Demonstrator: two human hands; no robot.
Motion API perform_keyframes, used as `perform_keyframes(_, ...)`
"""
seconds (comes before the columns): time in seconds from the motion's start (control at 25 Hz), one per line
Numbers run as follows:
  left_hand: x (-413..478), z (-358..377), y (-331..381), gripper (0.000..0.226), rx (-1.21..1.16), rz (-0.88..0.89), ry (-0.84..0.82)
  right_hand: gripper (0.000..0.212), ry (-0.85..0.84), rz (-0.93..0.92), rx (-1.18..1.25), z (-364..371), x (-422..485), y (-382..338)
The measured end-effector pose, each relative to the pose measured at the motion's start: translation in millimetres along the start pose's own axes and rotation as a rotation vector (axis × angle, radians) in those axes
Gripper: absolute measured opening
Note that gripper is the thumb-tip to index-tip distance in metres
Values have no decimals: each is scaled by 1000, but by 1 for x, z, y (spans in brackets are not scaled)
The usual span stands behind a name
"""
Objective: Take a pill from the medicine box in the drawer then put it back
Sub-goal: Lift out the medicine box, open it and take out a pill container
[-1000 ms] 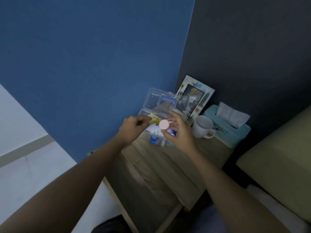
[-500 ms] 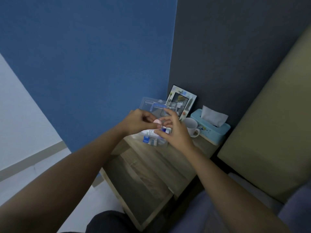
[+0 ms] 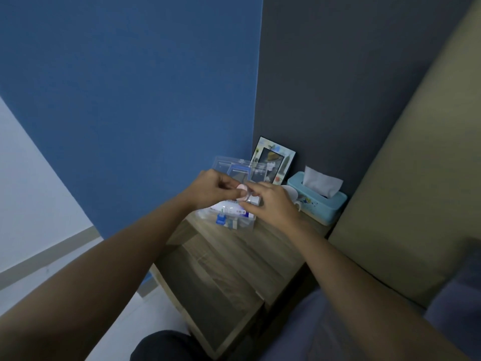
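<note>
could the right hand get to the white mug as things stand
Probably yes, once freed: the right hand hovers right beside the white mug with nothing between them, but its fingers are busy on a small pink-capped bottle.

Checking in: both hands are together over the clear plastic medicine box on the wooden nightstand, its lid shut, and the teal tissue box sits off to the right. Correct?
Not quite: the head view shows the clear plastic medicine box with its lid raised, not shut. The rest holds: the left hand and right hand meet over it on the wooden nightstand, and the teal tissue box sits to the right.
</note>
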State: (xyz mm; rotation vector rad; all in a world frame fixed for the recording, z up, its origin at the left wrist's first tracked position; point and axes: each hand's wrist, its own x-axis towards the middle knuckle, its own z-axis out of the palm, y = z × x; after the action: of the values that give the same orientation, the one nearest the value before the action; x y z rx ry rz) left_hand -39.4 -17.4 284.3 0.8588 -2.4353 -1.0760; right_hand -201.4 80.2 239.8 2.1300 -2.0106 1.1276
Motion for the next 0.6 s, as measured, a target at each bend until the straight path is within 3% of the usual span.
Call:
perform_keyframes(0.4, 2, -4, 0, 31, 228, 123, -86, 38, 94, -19, -38, 4, -6, -8)
perform_keyframes(0.6, 4, -2, -7, 48, 298, 78, -86, 34, 156, -32, -13, 6, -10, -14)
